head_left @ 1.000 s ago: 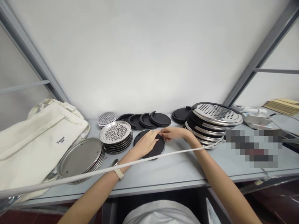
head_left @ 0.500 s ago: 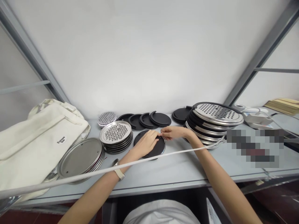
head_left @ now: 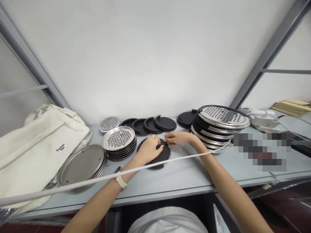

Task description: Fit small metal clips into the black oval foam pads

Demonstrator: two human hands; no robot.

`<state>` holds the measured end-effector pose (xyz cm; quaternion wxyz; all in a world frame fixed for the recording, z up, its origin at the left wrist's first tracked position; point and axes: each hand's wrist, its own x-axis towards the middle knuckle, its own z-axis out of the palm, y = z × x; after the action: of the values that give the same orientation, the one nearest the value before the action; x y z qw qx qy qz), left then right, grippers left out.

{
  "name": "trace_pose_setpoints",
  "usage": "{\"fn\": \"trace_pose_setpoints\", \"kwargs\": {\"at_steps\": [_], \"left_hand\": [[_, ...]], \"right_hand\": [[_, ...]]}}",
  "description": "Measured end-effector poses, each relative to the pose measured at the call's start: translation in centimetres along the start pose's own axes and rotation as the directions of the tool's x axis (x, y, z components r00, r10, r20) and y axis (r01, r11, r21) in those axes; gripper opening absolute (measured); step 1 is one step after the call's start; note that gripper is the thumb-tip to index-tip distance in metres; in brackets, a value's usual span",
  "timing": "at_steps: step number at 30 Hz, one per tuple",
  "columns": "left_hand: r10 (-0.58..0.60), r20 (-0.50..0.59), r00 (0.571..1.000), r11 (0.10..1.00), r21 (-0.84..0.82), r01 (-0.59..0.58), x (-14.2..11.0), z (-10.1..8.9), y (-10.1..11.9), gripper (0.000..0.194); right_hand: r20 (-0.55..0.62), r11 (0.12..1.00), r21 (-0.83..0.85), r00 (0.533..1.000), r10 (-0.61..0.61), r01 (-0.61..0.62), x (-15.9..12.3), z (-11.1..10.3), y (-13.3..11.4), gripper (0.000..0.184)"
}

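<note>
A black round disc (head_left: 159, 160) lies on the worktop before me, with a shiny metal rim showing at its right side. My left hand (head_left: 150, 149) is on top of it, fingers bent and thumb apart from them, holding it against the surface. At the disc's upper right edge, my right hand (head_left: 177, 138) is closed in a pinch. A tiny shiny piece shows below its fingertips; what exactly they grip is too small to tell. Left of the disc is a stack of round metal graters (head_left: 119, 139) with black undersides. Several black round covers (head_left: 165, 124) overlap behind it.
A tall stack of metal and black discs (head_left: 220, 121) stands on the right. Grey metal plates (head_left: 82, 165) and a cream cloth bag (head_left: 41, 145) are at left. A white cord (head_left: 145, 166) crosses in front of my forearms. Shelf posts (head_left: 264, 58) rise at both sides.
My left hand's fingers have drawn slightly back from my right fingertips, and its thumb now stands apart. My right hand stays at the disc's edge. The view has shifted slightly.
</note>
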<state>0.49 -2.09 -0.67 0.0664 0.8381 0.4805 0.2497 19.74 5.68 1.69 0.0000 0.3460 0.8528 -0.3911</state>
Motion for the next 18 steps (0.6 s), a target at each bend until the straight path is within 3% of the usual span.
{"fn": "trace_pose_setpoints", "kwargs": {"at_steps": [5,11,15,18], "left_hand": [[-0.107,-0.065,0.992,0.994,0.019,0.109,-0.4,0.8,1.1,0.01],[-0.313,-0.027,0.949,0.948,-0.071,0.311,-0.8,1.1,2.6,0.015],[-0.302,-0.012,0.953,0.947,-0.115,0.298,-0.8,0.7,2.8,0.006],[-0.208,-0.075,0.975,0.963,-0.19,0.191,-0.5,0.2,2.1,0.008]], "right_hand": [[-0.038,0.999,-0.001,0.998,-0.047,0.047,0.2,0.2,0.0,0.034],[-0.123,0.993,0.076,0.989,-0.077,0.087,0.6,0.2,0.4,0.026],[-0.2,0.976,0.14,0.971,-0.135,0.164,0.7,0.3,0.4,0.025],[-0.172,0.958,0.22,0.974,-0.147,0.184,0.7,0.3,0.2,0.026]]}}
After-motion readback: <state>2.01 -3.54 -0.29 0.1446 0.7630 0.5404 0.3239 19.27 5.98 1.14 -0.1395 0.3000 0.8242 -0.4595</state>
